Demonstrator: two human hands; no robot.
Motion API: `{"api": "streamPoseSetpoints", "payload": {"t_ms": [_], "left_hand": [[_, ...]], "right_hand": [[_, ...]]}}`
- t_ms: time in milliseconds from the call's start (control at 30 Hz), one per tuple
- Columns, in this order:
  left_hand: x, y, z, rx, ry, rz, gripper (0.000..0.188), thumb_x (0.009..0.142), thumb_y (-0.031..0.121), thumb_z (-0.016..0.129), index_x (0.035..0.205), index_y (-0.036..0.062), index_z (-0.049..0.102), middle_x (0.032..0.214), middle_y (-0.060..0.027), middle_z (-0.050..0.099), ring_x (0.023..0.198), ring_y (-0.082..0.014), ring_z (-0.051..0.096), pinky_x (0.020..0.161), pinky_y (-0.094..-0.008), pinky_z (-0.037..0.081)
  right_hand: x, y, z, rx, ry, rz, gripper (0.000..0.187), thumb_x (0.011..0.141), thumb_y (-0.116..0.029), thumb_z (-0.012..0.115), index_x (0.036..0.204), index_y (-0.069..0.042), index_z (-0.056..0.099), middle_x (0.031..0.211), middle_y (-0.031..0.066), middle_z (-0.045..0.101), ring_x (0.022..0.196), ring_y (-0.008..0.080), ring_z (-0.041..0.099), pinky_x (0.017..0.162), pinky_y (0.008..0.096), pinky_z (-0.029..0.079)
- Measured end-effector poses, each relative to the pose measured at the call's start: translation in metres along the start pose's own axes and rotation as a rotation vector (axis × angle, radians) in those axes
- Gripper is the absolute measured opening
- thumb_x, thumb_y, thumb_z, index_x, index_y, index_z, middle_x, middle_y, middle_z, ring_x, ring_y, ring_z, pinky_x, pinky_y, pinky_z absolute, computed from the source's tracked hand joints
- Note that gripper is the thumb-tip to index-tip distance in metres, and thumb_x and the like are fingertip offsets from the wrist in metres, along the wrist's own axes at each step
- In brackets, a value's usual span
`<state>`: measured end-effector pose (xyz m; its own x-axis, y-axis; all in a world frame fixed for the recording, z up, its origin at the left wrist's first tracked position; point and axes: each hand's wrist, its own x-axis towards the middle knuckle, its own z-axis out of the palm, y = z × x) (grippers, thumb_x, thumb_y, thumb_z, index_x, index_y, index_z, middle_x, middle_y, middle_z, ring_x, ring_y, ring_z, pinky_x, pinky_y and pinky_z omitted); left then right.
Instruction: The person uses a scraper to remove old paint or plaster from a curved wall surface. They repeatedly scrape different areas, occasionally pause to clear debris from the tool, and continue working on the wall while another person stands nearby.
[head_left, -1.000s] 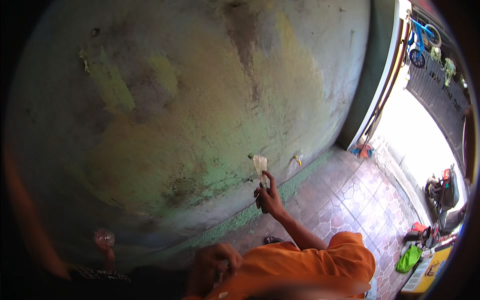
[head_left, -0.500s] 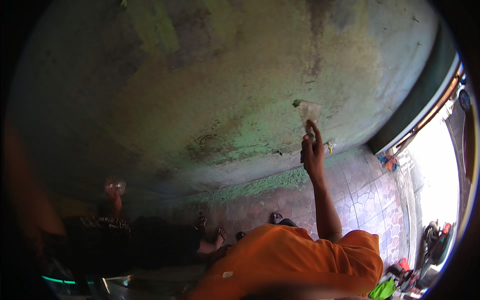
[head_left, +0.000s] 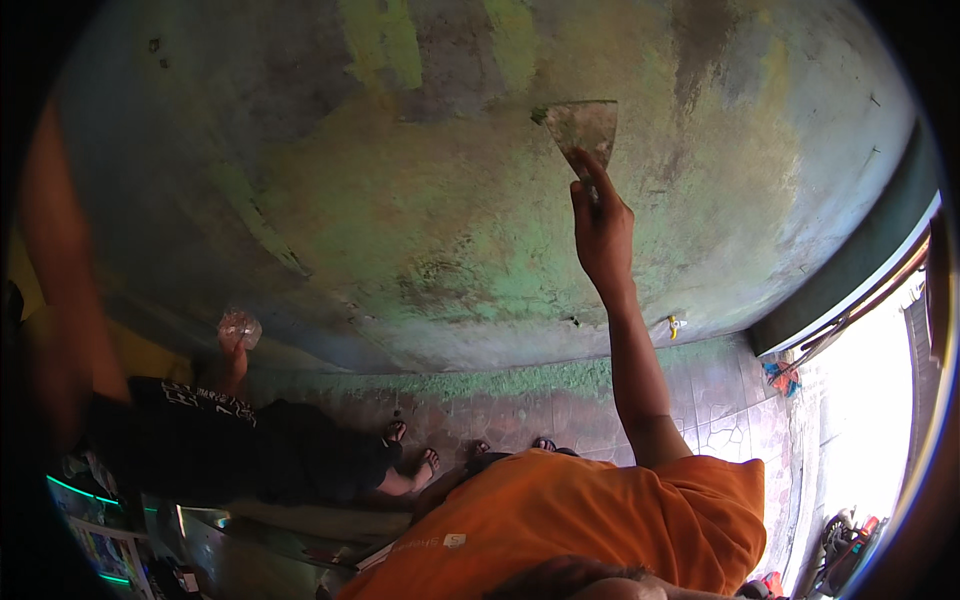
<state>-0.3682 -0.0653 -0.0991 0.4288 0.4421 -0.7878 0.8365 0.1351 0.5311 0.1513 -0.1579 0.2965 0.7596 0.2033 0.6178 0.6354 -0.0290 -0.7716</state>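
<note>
My right arm reaches up along a stained, patchy green wall (head_left: 400, 230). In my right hand (head_left: 605, 230) is a wide-bladed scraper (head_left: 585, 125), gripped with a finger laid along its blade. The blade is against or very near the wall, and a dark green crumb (head_left: 540, 115) clings to its left corner. Bare patches, streaks and flaking paint surround it. My left hand is out of view.
At left, a person in black (head_left: 300, 450) raises one arm (head_left: 65, 250) and holds a clear plastic container (head_left: 240, 328). A yellow-handled tap (head_left: 675, 325) juts from the wall low at right. Green paint flakes (head_left: 500, 378) line the tiled floor (head_left: 690, 395). A bright opening (head_left: 860, 390) lies at right.
My right hand and the scraper have gone higher up the wall and slightly left. The whole view has shifted a little. The person in black still holds the clear container.
</note>
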Motion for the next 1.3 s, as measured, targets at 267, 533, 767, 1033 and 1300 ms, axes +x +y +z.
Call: {"api": "streamPoseSetpoints", "payload": {"t_ms": [267,533,767,1033,1300], "left_hand": [[0.016,-0.008,-0.037,-0.052,0.016,0.0,0.033,0.103,0.025,0.061,0.131,0.0081,0.062,0.113,-0.0094,0.069,0.098,-0.0221,0.066,0.084,-0.0359,0.052],[0.043,-0.013,-0.124,0.066,-0.062,-0.063,0.033,0.103,0.026,0.059,0.132,0.0089,0.061,0.112,-0.0087,0.07,0.095,-0.0205,0.066,0.081,-0.0349,0.052],[0.065,0.02,-0.151,0.156,-0.108,-0.053,0.033,0.104,0.026,0.058,0.133,0.0097,0.06,0.112,-0.0081,0.07,0.093,-0.0191,0.067,0.078,-0.0341,0.053],[0.06,0.067,-0.108,0.224,-0.132,-0.019,0.033,0.105,0.027,0.056,0.134,0.0106,0.059,0.111,-0.0075,0.07,0.091,-0.0175,0.067,0.075,-0.0331,0.053],[0.067,0.102,0.007,0.321,-0.197,-0.028,0.034,0.106,0.027,0.054,0.135,0.0115,0.059,0.111,-0.0069,0.071,0.088,-0.016,0.067,0.072,-0.0321,0.054]], "right_hand": [[0.006,-0.006,0.048,-0.01,0.014,-0.052,0.038,0.104,-0.015,0.06,0.142,-0.013,0.061,0.107,0.0142,0.076,0.06,0.0101,0.051,0.065,0.03,0.049],[-0.017,-0.026,0.026,0.02,0.183,0.046,0.043,0.102,-0.01,0.059,0.145,-0.011,0.051,0.122,0.0208,0.071,0.111,0.0386,0.07,0.089,0.0423,0.056],[-0.045,0.175,0.009,0.062,0.138,0.225,0.04,0.102,-0.012,0.059,0.141,-0.009,0.051,0.121,0.0233,0.069,0.112,0.0411,0.067,0.092,0.0449,0.054],[-0.583,0.386,-0.21,-0.814,-0.557,1.435,0.033,0.095,-0.021,0.058,0.121,-0.012,0.076,0.135,0.0152,0.068,0.13,0.034,0.062,0.107,0.047,0.05],[-0.7,0.273,-0.326,-0.641,0.212,2.019,0.066,0.092,-0.007,0.057,0.154,-0.003,0.038,0.138,0.0262,0.062,0.126,0.0413,0.063,0.102,0.0448,0.054]]}}
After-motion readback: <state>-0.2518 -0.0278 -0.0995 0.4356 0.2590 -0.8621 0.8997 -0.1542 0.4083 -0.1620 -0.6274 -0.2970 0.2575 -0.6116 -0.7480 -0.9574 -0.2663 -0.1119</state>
